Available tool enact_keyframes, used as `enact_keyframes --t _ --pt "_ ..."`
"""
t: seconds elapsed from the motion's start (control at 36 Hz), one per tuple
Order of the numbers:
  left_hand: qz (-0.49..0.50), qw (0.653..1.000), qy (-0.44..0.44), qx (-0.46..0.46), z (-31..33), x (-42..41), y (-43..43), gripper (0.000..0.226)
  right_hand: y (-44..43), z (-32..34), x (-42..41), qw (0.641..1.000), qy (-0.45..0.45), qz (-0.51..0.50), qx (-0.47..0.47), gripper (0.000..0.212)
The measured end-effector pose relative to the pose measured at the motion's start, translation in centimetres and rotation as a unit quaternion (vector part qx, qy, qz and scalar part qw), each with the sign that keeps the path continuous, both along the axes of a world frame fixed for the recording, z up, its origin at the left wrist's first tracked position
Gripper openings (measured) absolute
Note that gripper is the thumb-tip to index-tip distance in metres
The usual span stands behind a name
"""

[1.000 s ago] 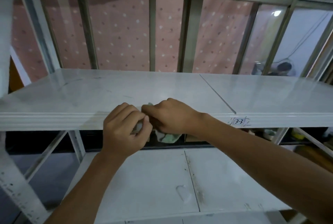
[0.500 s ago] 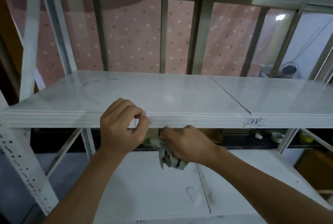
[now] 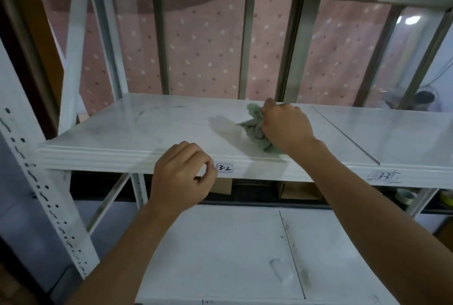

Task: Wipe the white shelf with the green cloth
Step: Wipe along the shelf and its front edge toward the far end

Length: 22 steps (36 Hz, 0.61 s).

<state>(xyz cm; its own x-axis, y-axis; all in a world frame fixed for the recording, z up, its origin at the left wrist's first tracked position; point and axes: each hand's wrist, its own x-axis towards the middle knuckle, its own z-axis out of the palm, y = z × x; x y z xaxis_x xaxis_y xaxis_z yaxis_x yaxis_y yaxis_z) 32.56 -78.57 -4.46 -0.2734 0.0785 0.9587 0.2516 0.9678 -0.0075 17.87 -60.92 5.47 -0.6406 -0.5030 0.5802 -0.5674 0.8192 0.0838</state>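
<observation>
A pink dotted curtain hangs behind the rack, and the white shelf shows faint dark smears toward its left rear. We judge the wiping just begun: our right hand grips the bunched green cloth, pressing it on the shelf top. Our left hand is curled in a loose fist at the front lip, holding nothing visible. Next we likely need a firm sweep leftward. Half a second ago the cloth hung below the lip.
</observation>
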Motion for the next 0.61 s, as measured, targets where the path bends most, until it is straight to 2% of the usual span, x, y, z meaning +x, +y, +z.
enact_keyframes --t 0.08,0.19,0.39,0.61 --pt "0.018 1.0 -0.024 0.005 -0.3 -0.3 -1.4 0.02 -0.4 0.4 -2.3 0.994 -0.061 -0.07 0.049 0.024" --pt "0.019 0.999 -0.048 -0.011 -0.5 -0.1 -2.7 0.01 -2.1 -1.0 -4.0 0.989 -0.1 -0.08 0.071 0.027" --pt "0.001 0.998 -0.047 -0.038 -1.0 0.5 -3.9 0.013 -4.4 -2.0 -3.9 0.99 -0.1 -0.052 0.089 0.024" --pt "0.014 0.998 -0.039 -0.045 -2.1 2.2 -7.5 0.017 -7.4 -2.5 -1.8 0.989 -0.102 -0.023 0.109 0.031"
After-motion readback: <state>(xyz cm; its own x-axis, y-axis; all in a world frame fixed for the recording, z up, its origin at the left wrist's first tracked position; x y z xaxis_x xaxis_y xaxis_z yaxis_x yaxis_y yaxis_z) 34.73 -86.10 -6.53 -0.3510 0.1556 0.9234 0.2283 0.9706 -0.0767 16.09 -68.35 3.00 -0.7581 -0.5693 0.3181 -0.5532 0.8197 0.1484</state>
